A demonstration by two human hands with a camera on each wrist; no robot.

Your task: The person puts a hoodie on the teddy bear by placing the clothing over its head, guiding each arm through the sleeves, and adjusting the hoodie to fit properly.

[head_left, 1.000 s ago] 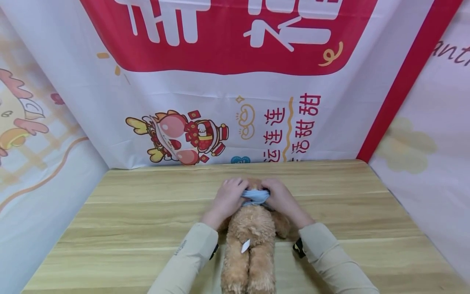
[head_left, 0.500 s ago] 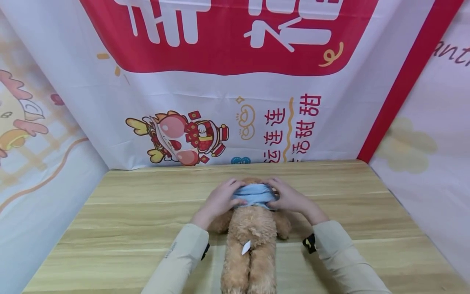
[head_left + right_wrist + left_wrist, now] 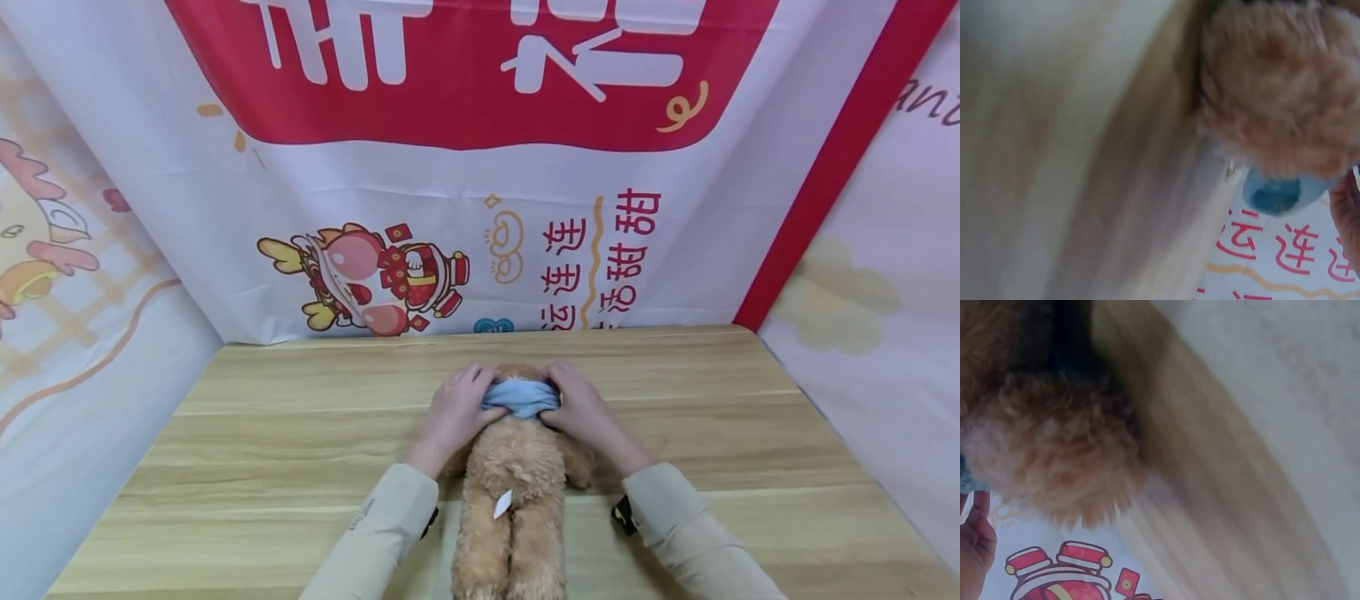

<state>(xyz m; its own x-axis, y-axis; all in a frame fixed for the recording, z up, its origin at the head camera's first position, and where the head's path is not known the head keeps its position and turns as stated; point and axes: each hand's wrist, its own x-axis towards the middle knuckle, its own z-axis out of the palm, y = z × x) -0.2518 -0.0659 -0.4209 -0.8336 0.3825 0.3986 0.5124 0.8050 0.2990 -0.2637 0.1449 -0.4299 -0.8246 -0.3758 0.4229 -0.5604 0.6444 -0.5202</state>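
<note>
A brown fluffy stuffed animal (image 3: 516,467) lies lengthwise on the wooden table, legs toward the front edge and a small white tag between them. Light blue cloth (image 3: 521,397) is bunched across its head and neck. My left hand (image 3: 457,410) pinches the cloth at its left edge, and my right hand (image 3: 583,412) pinches the right edge. In the left wrist view a fluffy arm (image 3: 1060,450) of the toy fills the near side, leaving only a sliver of cloth. The right wrist view has the other fluffy arm (image 3: 1279,87) above the blue cloth (image 3: 1285,190), which carries a darker patch.
Bare wood of the table (image 3: 300,467) extends on both sides of the toy. A white and red printed curtain (image 3: 420,192) hangs along the back edge, with printed cloth walls at left and right.
My hands first moved apart, spreading the blue cloth wider across the toy's head, then came closer together again with the cloth gathered between them. The toy's body stays in place.
</note>
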